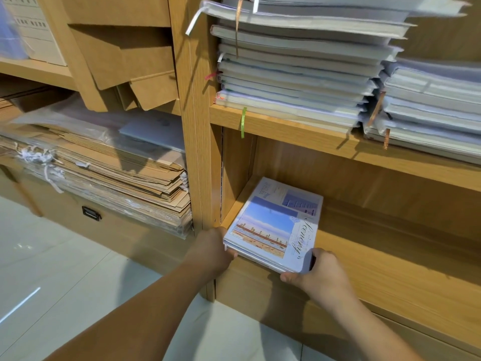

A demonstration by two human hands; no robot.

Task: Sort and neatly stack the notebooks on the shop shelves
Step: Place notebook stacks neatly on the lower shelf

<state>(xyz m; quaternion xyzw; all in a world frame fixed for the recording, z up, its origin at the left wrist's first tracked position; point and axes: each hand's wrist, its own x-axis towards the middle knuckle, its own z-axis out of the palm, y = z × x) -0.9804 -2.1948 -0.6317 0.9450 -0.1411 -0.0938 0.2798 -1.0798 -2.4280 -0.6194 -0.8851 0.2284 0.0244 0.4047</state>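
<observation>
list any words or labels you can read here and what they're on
"Scenery": cursive script along the cover of the pale blue landscape-photo notebook on the lower wooden shelf.
Small print at that cover's far end: too blurred to read.
Dark marks on the cream cardboard boxes, top left: too blurred to read.

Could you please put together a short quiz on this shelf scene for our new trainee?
1. True or false: the left hand and the right hand both hold the stack of notebooks.
2. Where does that stack sit? A) on the floor B) at the left end of the lower shelf C) inside a cardboard box
3. Fill in: right above the stack, a ____ ribbon hangs over the edge of the upper shelf.
Key: 1 true; 2 B; 3 green.
</observation>
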